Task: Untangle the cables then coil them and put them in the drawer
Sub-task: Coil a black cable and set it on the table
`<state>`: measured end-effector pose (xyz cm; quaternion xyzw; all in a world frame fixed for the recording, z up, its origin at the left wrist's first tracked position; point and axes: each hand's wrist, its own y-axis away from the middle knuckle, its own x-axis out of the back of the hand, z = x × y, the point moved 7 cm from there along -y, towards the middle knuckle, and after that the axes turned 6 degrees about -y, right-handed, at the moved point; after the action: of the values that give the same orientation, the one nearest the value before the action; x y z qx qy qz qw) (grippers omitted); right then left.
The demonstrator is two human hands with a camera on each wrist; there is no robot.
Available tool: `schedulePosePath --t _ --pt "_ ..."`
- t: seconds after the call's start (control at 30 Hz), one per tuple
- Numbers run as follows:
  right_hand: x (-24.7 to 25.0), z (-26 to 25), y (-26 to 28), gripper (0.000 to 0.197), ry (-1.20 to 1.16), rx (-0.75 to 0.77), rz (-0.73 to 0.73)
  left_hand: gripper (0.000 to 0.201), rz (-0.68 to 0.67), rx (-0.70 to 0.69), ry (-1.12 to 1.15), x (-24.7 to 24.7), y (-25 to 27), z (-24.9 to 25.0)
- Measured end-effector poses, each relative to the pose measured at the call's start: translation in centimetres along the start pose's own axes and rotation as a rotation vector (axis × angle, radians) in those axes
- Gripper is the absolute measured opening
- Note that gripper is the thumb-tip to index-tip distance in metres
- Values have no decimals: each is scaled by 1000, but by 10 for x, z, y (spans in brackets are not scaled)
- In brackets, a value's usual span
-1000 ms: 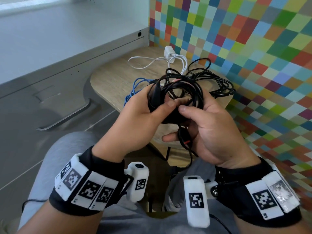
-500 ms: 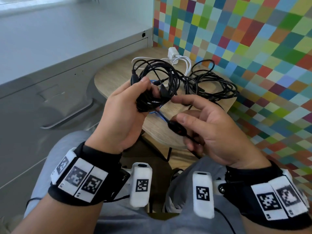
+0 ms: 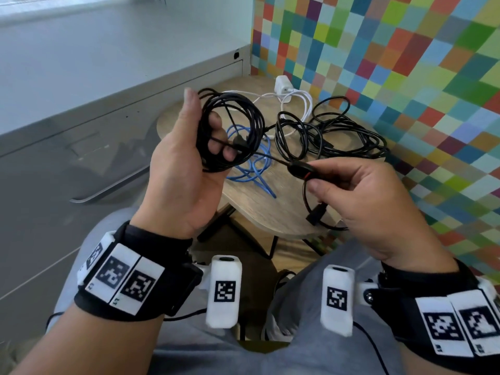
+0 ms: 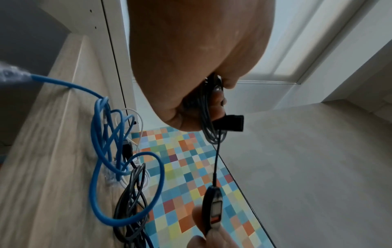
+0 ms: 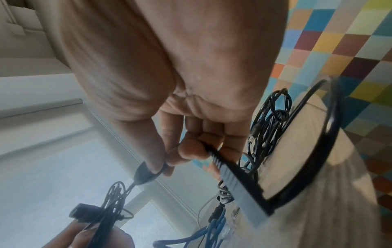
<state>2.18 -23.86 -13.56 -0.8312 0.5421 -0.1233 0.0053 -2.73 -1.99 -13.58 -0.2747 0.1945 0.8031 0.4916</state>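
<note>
The left hand point(image 3: 181, 169) has its grip clamped on a black coil point(image 3: 232, 131), fingers curled through the loops, held above the counter point(image 3: 259, 209). The coil stands roughly upright, its opening facing the right hand. From it a taut strand runs down and right to an oval black switch point(image 3: 301, 170) with a red stripe, long axis along the strand. The right hand point(image 3: 359, 201) pinches that switch between thumb and fingertips; the cable's tail loops under this grip and ends in a black plug point(image 3: 315, 215). No readable writing shows on the cable. Beyond the grips, on the counter, lie a blue cable point(image 3: 251, 169), a black tangle point(image 3: 332, 139) and a white charger point(image 3: 284, 86).
</note>
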Motion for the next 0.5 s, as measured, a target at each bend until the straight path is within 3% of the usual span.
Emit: schedulePosePath --t 0.17,0.27,0.33,0.5 --pt "17 -6 -1 33 -54 96 194 16 -126 -5 -76 -3 0 0" --pt "24 -16 2 30 106 242 311 13 -114 -30 -160 -4 1 -3" --pt "25 -22 5 30 192 333 379 17 -118 -39 -187 -8 3 -5" --pt "30 -33 13 30 89 543 473 32 -187 4 -130 -22 11 -11"
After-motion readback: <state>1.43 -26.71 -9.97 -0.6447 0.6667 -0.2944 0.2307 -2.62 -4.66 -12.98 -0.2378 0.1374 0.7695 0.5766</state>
